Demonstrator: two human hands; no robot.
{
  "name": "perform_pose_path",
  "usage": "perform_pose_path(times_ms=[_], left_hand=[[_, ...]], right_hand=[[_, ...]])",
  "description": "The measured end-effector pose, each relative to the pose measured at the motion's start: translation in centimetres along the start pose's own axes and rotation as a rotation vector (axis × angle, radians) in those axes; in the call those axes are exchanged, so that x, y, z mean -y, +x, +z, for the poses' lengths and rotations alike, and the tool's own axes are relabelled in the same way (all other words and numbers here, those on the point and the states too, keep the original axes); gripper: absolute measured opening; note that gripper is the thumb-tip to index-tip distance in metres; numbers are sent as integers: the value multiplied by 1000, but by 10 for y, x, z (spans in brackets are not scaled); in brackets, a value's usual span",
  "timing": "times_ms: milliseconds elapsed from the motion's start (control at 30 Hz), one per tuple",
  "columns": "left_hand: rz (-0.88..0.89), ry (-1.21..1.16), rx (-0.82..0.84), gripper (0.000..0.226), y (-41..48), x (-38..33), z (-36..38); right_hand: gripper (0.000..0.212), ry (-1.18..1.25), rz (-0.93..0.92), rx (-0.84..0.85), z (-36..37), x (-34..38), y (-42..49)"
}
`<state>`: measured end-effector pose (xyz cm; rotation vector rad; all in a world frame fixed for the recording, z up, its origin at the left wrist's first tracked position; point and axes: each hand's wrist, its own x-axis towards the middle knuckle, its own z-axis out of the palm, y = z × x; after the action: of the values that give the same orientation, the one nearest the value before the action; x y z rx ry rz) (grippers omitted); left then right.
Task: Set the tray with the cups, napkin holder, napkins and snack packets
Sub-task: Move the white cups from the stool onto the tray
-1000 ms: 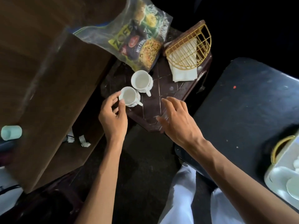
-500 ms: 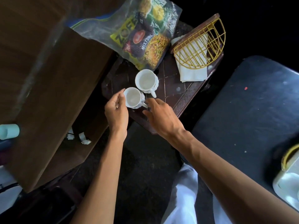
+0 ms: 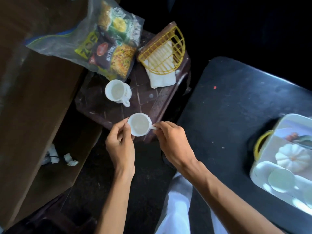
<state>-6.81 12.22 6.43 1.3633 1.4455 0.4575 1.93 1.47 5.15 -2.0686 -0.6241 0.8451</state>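
A white cup is held over the near corner of a dark brown stool. My left hand grips its left side and my right hand pinches its handle. A second white cup stands empty on the stool. Behind it lies a clear bag of snack packets. A yellow wire napkin holder lies tilted on the stool's far right with white napkins under it. At the right edge sits a white tray with a yellow handle.
The tray rests on a black table and carries a white ribbed lid and round white pieces. A brown wooden cabinet stands on the left. Crumpled white scraps lie on the dark floor below it.
The near cup has left its place beside the other cup and come toward me. My right hand has closed on its handle, while my left hand stays on its side.
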Motion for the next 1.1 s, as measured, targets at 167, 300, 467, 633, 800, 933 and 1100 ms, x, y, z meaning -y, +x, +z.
perform_pose_path(times_ms=[167,300,467,633,800,933,1100], left_hand=[[-11,-22,93,23,-78,13,55],[27,20,217,24,-141,15,110],[109,92,447,19,-207,25,171],[183,256,587,17,-241,39,214],[196,388,597,17,-251,52,240],[198,426,581,16,-253,57,250],[205,461,567,15,-253,60,254]], right_hand=[[10,42,45,-202,-61,-44,-60],[9,18,158,-336,-122,-88,-110],[9,-7,254,-482,-194,-147,-160],[15,9,306,-482,-235,-199,-183],[15,92,283,-476,-242,-236,-192],[16,116,271,-481,-240,-254,-191],[18,133,269,-444,-235,-265,-188]])
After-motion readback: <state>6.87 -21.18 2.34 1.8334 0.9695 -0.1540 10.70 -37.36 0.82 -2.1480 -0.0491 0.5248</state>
